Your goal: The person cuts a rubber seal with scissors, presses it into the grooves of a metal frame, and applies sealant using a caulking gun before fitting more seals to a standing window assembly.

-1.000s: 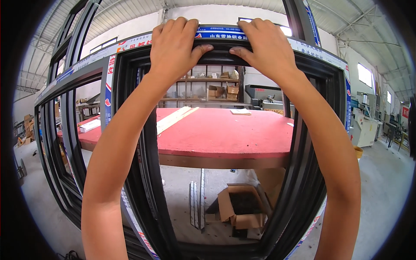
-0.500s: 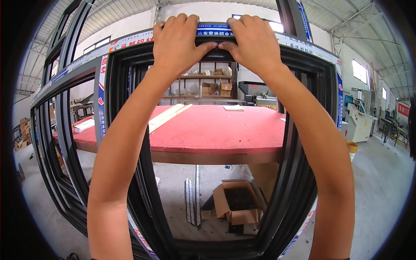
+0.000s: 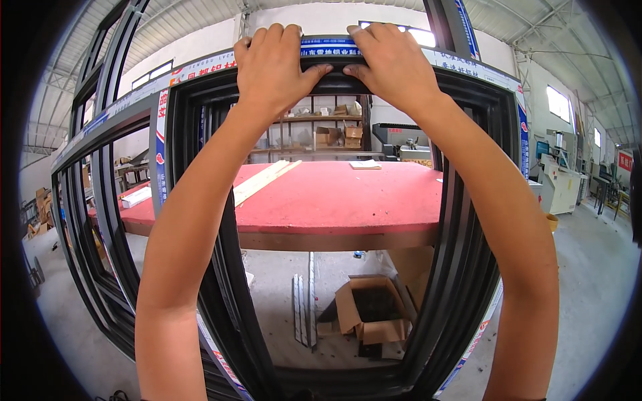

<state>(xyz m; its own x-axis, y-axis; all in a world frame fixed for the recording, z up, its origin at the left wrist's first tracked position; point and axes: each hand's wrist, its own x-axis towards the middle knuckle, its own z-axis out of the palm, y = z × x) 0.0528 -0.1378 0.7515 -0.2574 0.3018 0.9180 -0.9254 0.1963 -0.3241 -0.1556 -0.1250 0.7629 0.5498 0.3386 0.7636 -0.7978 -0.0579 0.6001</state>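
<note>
A dark window frame (image 3: 468, 83) stands upright before me, its top bar covered with printed blue and white protective film. My left hand (image 3: 273, 70) grips that bar left of its middle, fingers over the top and thumb along the inner edge. On the other side of a short gap, my right hand (image 3: 394, 63) holds the same bar in the same way. Both forearms reach up in front of the frame's side members. The fingertips are partly hidden behind the bar.
Through the opening shows a red-topped table (image 3: 334, 200) with wooden strips (image 3: 267, 180) on it. Beneath lie an open cardboard box (image 3: 374, 311) and metal profiles (image 3: 304, 311). More dark frames (image 3: 90, 220) stand at the left. Shelves (image 3: 317, 120) are at the back, a pale machine (image 3: 560, 187) at right.
The view has shifted slightly, so the table and box sit a little differently in the opening. My thumbs are a bit farther apart; both hands still grip the top bar.
</note>
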